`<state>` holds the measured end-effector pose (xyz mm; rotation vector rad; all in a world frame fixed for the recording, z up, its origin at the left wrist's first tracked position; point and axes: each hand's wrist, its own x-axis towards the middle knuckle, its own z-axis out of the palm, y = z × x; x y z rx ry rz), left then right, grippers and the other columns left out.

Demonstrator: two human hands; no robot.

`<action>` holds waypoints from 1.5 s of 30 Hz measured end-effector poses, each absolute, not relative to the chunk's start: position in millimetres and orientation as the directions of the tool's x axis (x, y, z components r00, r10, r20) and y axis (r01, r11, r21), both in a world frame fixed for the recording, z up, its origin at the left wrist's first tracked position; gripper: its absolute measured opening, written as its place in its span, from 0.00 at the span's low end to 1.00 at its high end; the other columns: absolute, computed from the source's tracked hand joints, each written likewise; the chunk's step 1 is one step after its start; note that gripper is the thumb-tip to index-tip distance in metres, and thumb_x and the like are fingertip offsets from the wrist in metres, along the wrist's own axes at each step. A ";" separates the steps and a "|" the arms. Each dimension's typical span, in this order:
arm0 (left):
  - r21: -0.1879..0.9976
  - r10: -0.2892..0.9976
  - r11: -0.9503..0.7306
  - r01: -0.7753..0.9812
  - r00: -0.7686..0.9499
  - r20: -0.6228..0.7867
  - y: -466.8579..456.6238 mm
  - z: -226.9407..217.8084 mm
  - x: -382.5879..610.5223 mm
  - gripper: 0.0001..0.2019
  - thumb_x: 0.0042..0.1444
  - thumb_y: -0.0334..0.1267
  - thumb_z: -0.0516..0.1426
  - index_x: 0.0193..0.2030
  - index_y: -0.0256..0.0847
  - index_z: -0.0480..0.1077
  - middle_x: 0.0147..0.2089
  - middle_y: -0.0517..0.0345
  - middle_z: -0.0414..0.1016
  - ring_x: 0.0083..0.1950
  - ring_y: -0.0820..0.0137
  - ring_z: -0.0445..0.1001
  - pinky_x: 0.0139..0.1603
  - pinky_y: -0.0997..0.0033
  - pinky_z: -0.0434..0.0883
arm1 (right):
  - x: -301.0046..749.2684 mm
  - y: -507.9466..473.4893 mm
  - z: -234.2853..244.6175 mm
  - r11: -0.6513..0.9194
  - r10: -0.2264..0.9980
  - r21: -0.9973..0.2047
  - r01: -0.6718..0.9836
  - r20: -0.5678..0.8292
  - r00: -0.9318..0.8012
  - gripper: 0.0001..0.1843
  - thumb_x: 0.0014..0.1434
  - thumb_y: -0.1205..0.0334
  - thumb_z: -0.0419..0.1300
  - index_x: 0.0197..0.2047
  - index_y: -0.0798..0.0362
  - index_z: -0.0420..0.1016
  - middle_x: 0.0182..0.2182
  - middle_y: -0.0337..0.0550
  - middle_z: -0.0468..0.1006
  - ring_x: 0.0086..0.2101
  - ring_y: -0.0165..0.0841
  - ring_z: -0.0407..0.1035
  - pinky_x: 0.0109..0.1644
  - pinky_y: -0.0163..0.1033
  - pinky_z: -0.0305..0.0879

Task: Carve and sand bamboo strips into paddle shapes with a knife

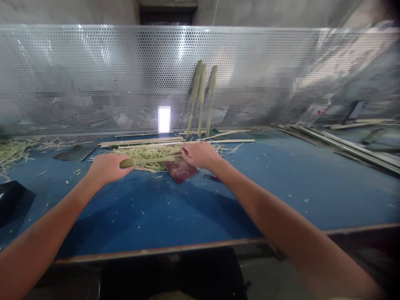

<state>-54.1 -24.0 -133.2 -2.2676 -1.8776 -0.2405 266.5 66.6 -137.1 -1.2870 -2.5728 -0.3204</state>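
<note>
My left hand [109,166] is closed around the thick end of a pale green bamboo stick [151,161], held roughly level above the blue tabletop. At the stick's thinner end, my right hand [202,154] is closed on a piece of dark red sandpaper [180,171], which wraps against the stick and hangs down below it. The fingertips of the right hand and the stick's far tip are hidden. Behind the stick lies a heap of thin bamboo shavings [150,151].
Three similar bamboo sticks [200,100] lean upright on a perforated metal panel [103,75]. Long strips [346,146] lie at the right, more shavings [18,150] and a dark sheet [75,153] at the left. A black object [12,200] sits at the left edge.
</note>
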 end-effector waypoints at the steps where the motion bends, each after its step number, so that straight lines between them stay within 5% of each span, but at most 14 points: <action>1: -0.039 0.951 -0.179 0.983 0.183 0.249 -23.8 -133.0 -54.7 0.20 0.57 0.57 0.52 0.42 0.48 0.78 0.33 0.53 0.81 0.31 0.61 0.74 0.27 0.68 0.59 | 270.1 67.1 -134.6 0.560 0.767 0.062 0.826 0.337 -0.546 0.17 0.66 0.57 0.45 0.37 0.52 0.73 0.26 0.49 0.76 0.25 0.37 0.65 0.30 0.42 0.53; 5: -0.042 0.949 -0.178 0.983 0.182 0.256 -23.8 -132.0 -56.0 0.20 0.57 0.57 0.52 0.44 0.48 0.78 0.35 0.53 0.82 0.31 0.61 0.75 0.27 0.68 0.59 | 276.5 68.0 -128.8 0.528 0.799 -0.035 0.848 0.359 -0.483 0.21 0.69 0.55 0.41 0.39 0.54 0.72 0.27 0.50 0.76 0.24 0.37 0.65 0.29 0.42 0.51; 11: -0.036 0.946 -0.178 0.983 0.181 0.270 -24.9 -131.4 -56.0 0.20 0.58 0.56 0.52 0.45 0.47 0.78 0.35 0.54 0.82 0.32 0.62 0.75 0.28 0.69 0.60 | 271.9 64.7 -130.5 0.615 0.783 -0.222 0.756 0.288 -0.552 0.17 0.68 0.50 0.48 0.48 0.50 0.73 0.35 0.47 0.81 0.30 0.37 0.71 0.32 0.41 0.59; 15: -0.013 0.946 -0.180 0.984 0.177 0.271 -24.5 -132.3 -57.3 0.20 0.57 0.57 0.53 0.43 0.47 0.78 0.35 0.54 0.82 0.32 0.62 0.75 0.28 0.69 0.61 | 271.6 63.6 -133.4 0.653 0.757 -0.339 0.678 0.268 -0.596 0.14 0.65 0.51 0.54 0.43 0.47 0.77 0.40 0.44 0.82 0.37 0.36 0.73 0.39 0.41 0.65; 19: 0.045 0.950 -0.188 0.981 0.170 0.263 -22.1 -133.7 -60.0 0.22 0.56 0.60 0.54 0.41 0.46 0.79 0.36 0.52 0.82 0.33 0.61 0.76 0.29 0.68 0.64 | 273.6 66.0 -135.8 0.630 0.771 -0.445 0.637 0.255 -0.584 0.16 0.65 0.49 0.53 0.40 0.47 0.78 0.37 0.43 0.82 0.33 0.34 0.73 0.37 0.40 0.66; 26: 0.144 0.953 -0.227 0.963 0.189 0.238 -17.9 -136.7 -63.0 0.25 0.53 0.63 0.55 0.41 0.45 0.80 0.41 0.51 0.83 0.37 0.60 0.78 0.33 0.67 0.69 | 273.6 66.2 -134.3 0.596 0.798 -0.484 0.641 0.271 -0.538 0.19 0.65 0.46 0.52 0.32 0.49 0.73 0.26 0.42 0.76 0.25 0.33 0.66 0.32 0.41 0.60; 36: 0.113 0.937 -0.259 0.959 0.222 0.269 -18.3 -137.0 -61.9 0.24 0.54 0.62 0.54 0.41 0.46 0.80 0.39 0.52 0.83 0.37 0.59 0.78 0.34 0.66 0.68 | 281.7 79.1 -136.0 0.475 0.879 -0.575 0.666 0.348 -0.327 0.26 0.70 0.44 0.41 0.25 0.50 0.61 0.23 0.42 0.70 0.24 0.32 0.63 0.31 0.40 0.59; 42: 0.092 0.937 -0.241 0.966 0.208 0.280 -16.2 -137.8 -66.6 0.22 0.55 0.60 0.54 0.40 0.46 0.79 0.34 0.52 0.82 0.32 0.61 0.76 0.32 0.67 0.66 | 288.4 90.4 -138.2 0.473 0.881 -0.651 0.594 0.372 -0.293 0.16 0.64 0.48 0.55 0.48 0.51 0.65 0.46 0.51 0.75 0.38 0.36 0.71 0.40 0.41 0.65; 45: 0.095 0.940 -0.230 0.968 0.196 0.280 -16.8 -136.2 -67.0 0.23 0.55 0.61 0.54 0.40 0.45 0.78 0.33 0.52 0.82 0.31 0.62 0.76 0.31 0.67 0.65 | 286.3 85.4 -136.0 0.508 0.855 -0.674 0.537 0.315 -0.413 0.17 0.66 0.47 0.52 0.46 0.51 0.70 0.45 0.50 0.76 0.39 0.37 0.72 0.44 0.43 0.67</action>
